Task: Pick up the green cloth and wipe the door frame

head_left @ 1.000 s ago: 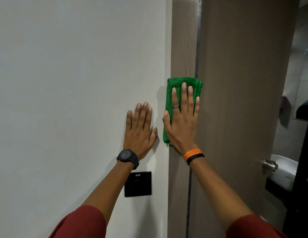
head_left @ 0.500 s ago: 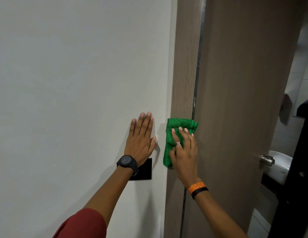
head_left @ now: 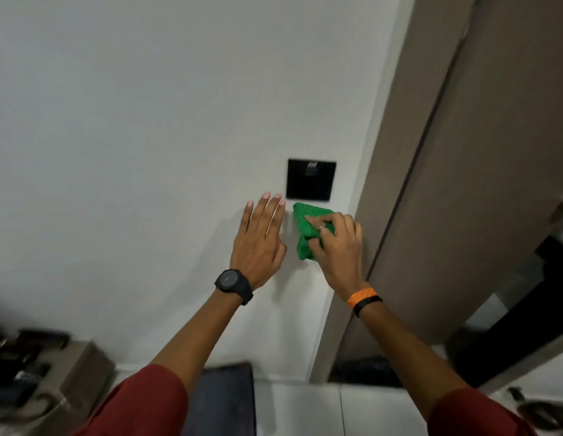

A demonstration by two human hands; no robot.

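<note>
Cloth [head_left: 306, 234] bunched, long axis upright — right fingers [head_left: 321, 222] clamped on it, left fingers [head_left: 267, 212] flat

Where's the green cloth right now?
The green cloth is bunched in the right hand, just below the black wall plate, left of the door frame.

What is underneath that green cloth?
The green cloth sits against the white wall by the door frame, gripped by the right hand. The spot beneath is covered.
</note>
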